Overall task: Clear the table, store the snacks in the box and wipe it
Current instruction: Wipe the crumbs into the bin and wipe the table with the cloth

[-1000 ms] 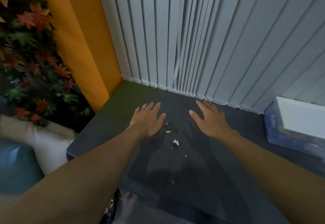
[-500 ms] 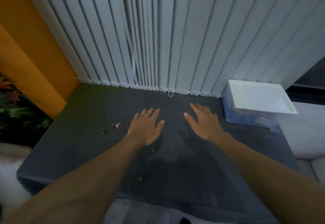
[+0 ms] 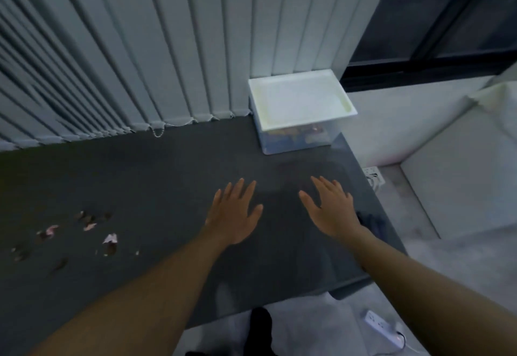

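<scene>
A rectangular translucent plastic box (image 3: 269, 144) with rounded corners stands at the far right corner of a dark grey, smooth, faintly glossy table (image 3: 167, 182). Its flat white lid (image 3: 300, 103) has a raised rim and sits closed on top. Through the clear front wall, orange and blue snack packets (image 3: 293, 135) show as blurred patches of colour.

Nearer the camera than the box, the left hand (image 3: 235, 213) is held palm down over the tabletop with straight fingers close together and the thumb angled out. It holds nothing. The right hand (image 3: 331, 210) lies directly in front of the box near the table's right edge, also palm down, fingers straight and slightly fanned, and empty. Whether either palm actually touches the surface cannot be told. Both bare forearms reach in from the bottom.

Far to the left of the box, small scraps (image 3: 89, 222) are scattered on the table: pale pinkish torn bits and brown flaky crumbs.

Behind the box and to its left hang pale grey vertical blind slats (image 3: 167, 48), with a thin bead chain (image 3: 157, 132) at their lower edge. To the right of the box is a dark window frame (image 3: 419, 67). Below it lies grey, soft-looking floor, and a white power strip (image 3: 377, 323) rests there beyond the table's near right corner.
</scene>
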Motion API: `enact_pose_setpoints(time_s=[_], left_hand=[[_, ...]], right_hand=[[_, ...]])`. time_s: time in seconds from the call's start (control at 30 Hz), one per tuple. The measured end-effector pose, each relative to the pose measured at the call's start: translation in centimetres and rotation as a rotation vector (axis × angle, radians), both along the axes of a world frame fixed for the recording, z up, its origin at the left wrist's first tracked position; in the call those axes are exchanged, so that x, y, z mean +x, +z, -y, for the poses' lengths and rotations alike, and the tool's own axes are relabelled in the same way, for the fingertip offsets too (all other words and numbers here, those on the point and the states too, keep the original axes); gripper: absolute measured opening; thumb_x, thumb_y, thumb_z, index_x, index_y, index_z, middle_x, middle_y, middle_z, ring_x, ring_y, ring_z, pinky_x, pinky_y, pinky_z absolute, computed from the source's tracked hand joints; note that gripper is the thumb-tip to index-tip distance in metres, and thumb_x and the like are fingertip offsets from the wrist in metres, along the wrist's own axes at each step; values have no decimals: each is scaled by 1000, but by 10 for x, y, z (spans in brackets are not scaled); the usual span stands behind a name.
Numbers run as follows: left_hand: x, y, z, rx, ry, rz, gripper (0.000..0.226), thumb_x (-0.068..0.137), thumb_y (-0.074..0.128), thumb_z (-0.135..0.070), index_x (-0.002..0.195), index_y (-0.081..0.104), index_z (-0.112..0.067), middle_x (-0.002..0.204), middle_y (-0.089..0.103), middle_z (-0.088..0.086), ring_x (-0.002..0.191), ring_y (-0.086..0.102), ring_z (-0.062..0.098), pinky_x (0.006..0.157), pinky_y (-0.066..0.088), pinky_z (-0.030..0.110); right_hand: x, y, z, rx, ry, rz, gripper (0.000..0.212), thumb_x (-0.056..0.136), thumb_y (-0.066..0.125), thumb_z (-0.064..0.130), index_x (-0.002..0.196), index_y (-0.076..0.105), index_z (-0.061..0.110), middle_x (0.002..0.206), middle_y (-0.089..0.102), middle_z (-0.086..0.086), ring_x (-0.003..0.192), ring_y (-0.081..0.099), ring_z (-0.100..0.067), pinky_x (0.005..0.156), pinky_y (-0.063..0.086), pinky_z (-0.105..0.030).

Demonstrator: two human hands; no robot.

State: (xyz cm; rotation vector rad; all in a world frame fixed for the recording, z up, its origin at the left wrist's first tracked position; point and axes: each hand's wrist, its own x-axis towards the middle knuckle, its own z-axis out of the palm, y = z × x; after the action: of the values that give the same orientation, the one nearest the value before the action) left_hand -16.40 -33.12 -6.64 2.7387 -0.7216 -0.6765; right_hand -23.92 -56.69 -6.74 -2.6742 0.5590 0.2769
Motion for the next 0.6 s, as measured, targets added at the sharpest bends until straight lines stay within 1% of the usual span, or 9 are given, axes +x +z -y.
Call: enact_pose_setpoints(time_s=[0.1, 0.2, 0.27, 0.33, 0.4, 0.5, 0.6], left_hand=[[-6, -29, 31, 66, 0, -80, 74, 100, 29, -59, 158, -9, -32, 166, -14, 5, 152, -9, 35, 124, -2, 49], [-16, -54, 43, 141, 38, -169, 77, 98, 28, -63, 156, -14, -35, 164, -24, 5, 151, -18, 36, 122, -7, 52], [-22, -68, 40, 190, 33, -225, 80, 95, 25, -70, 153, -20, -39, 159, -36, 2, 148, -27, 35, 120, -10, 56], [-26, -81, 35, 218, 3, -253, 87, 90, 25, -78, 149, -28, -42, 151, -48, -2, 143, -37, 33, 117, -14, 57], [-26, -87, 30, 235, -25, -247, 94, 86, 29, -82, 145, -34, -44, 145, -55, -3, 139, -43, 32, 116, -17, 57], [-26, -90, 29, 248, -39, -233, 98, 85, 30, -82, 143, -37, -43, 142, -58, -3, 136, -47, 31, 114, -21, 56], [-26, -93, 27, 230, -44, -222, 97, 86, 30, -82, 144, -36, -43, 145, -55, -2, 137, -46, 31, 114, -21, 55]], right_hand=[[-26, -26, 34, -25, -110, -58, 74, 95, 35, 67, 155, 25, 25, 164, 22, 2, 151, 15, -28, 117, 19, -60], [-52, -48, 59, -84, -222, -131, 74, 95, 39, 65, 153, 25, 22, 164, 17, -1, 150, 15, -31, 117, 19, -61], [-68, -60, 67, -123, -254, -189, 69, 95, 40, 62, 151, 27, 23, 165, 15, -3, 149, 15, -32, 114, 25, -61], [-80, -69, 70, -166, -255, -197, 63, 98, 40, 55, 152, 29, 25, 163, 19, -5, 148, 18, -32, 110, 32, -59], [-84, -76, 72, -166, -266, -107, 53, 102, 42, 42, 151, 37, 23, 158, 31, -7, 143, 25, -32, 108, 35, -55], [-81, -86, 68, -88, -254, 85, 42, 101, 51, 20, 142, 53, 12, 144, 50, -13, 133, 35, -32, 108, 38, -44], [-71, -89, 51, -34, -154, 202, 38, 99, 55, 15, 136, 58, 8, 138, 56, -12, 128, 41, -30, 108, 40, -40]])
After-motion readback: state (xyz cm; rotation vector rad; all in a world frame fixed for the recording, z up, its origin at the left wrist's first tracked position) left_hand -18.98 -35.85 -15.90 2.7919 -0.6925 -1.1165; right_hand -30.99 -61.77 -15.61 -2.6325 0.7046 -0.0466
